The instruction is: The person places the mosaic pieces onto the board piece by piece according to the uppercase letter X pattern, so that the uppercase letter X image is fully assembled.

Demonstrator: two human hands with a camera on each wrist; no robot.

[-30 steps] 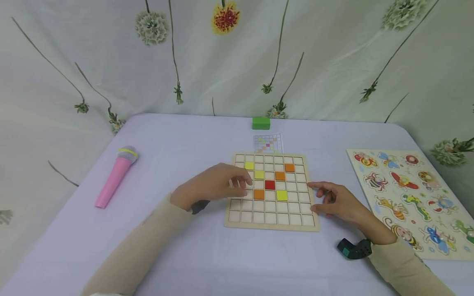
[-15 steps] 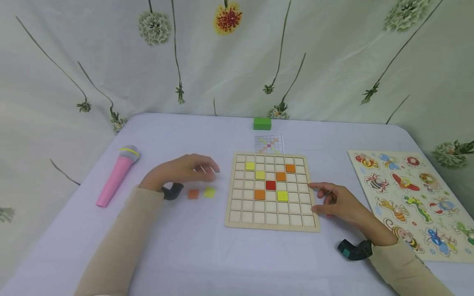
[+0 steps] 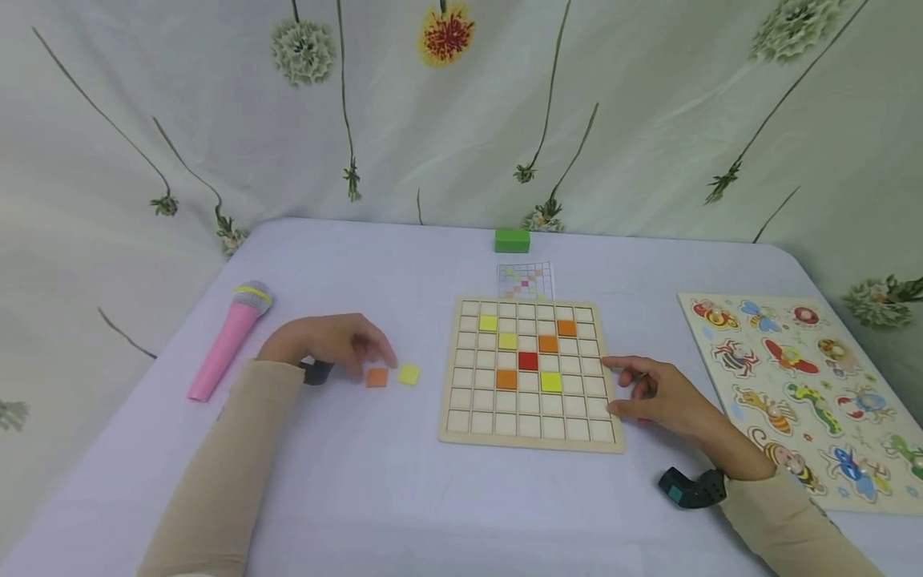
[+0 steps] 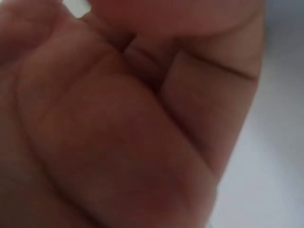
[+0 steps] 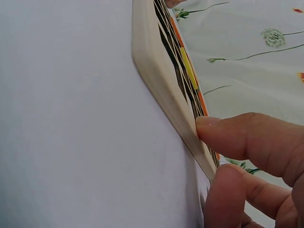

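In the head view my left hand (image 3: 342,340) is low over the table, fingers bent downward beside a loose orange square tile (image 3: 376,377). A loose yellow tile (image 3: 409,374) lies just right of that. In the left wrist view the palm and curled fingers fill the picture, with nothing seen in them. My right hand (image 3: 659,393) touches the right edge of a wooden grid board (image 3: 530,442) with thumb and index fingertips. On the board lie several yellow and orange tiles and one red tile (image 3: 529,361), in crossing diagonals.
Behind the board lie a printed pattern card (image 3: 525,280) and a green block (image 3: 512,240). A pink toy microphone (image 3: 229,340) is at the left. An insect puzzle board (image 3: 800,385) lies at the right, partly beneath my right forearm. A flowered cloth (image 3: 461,144) hangs behind.
My left hand has moved left from above the grid board and lowered beside the loose orange tile, uncovering both loose tiles. My right hand has stayed at the board's edge.
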